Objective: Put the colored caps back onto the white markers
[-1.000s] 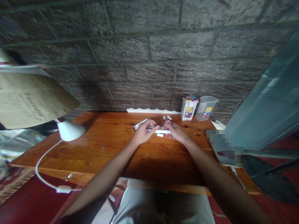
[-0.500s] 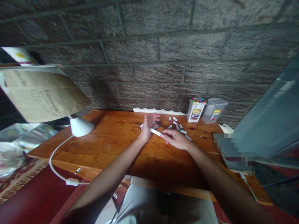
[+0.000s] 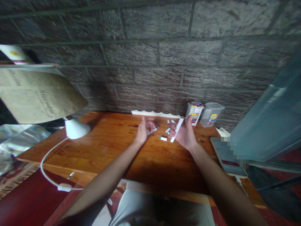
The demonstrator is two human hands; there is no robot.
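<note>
My right hand [image 3: 185, 135] grips a white marker pen [image 3: 176, 129] and holds it tilted upward above the wooden table [image 3: 98, 147]. My left hand [image 3: 144, 129] rests on its edge, palm inward, fingers curled over a small bunch of pens [image 3: 154, 127] lying on the table. Several loose pen caps [image 3: 164, 138] lie between and behind the hands. A white box full of coloured markers [image 3: 194, 113] stands by the wall, just past my right hand.
A clear plastic container [image 3: 211, 114] stands right of the marker box. A white desk lamp [image 3: 75, 128] with a cable sits at the left, under a tan paper sheet [image 3: 35, 97]. A phone [image 3: 227, 155] lies at the table's right edge. A brick wall closes the back.
My right hand has lifted the white marker from lying low across the table to a tilted, raised pose. My left hand let go of it and moved onto the pens.
</note>
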